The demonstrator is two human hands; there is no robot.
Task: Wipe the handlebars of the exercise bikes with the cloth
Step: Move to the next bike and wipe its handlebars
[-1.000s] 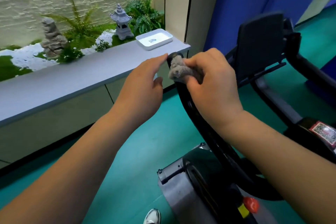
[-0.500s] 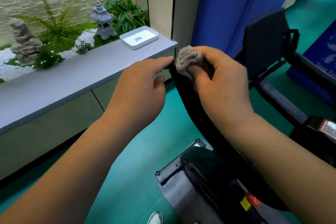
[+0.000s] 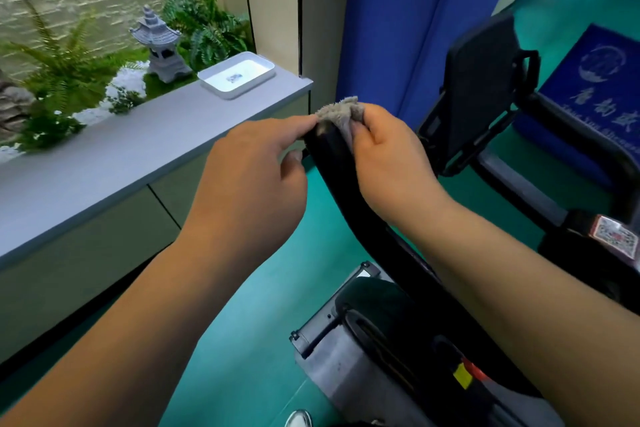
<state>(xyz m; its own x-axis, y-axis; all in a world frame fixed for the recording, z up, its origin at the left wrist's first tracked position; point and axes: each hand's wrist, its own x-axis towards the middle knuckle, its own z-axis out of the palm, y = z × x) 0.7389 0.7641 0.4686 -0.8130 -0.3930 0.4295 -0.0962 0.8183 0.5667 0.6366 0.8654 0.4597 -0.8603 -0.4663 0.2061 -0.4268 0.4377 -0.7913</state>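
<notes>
A black handlebar [image 3: 337,184] of the exercise bike rises from lower right to its tip at centre. A small grey cloth [image 3: 341,113] is draped over that tip. My right hand [image 3: 391,163] pinches the cloth against the right side of the bar. My left hand [image 3: 249,180] reaches in from the left, its forefinger and thumb pinching the cloth's left edge at the bar's tip. The bike's black console [image 3: 478,87] stands to the right of the hands.
A grey ledge [image 3: 104,156] runs along the left, with a white tray [image 3: 237,78], a stone lantern [image 3: 159,45] and ferns behind it. The bike's grey flywheel housing [image 3: 349,357] sits low in front. The floor is teal; a blue mat [image 3: 595,87] lies at right.
The cloth has slid up to cover the bar's very tip, and my left fingers have closed onto its edge. The view has shifted a little to the right.
</notes>
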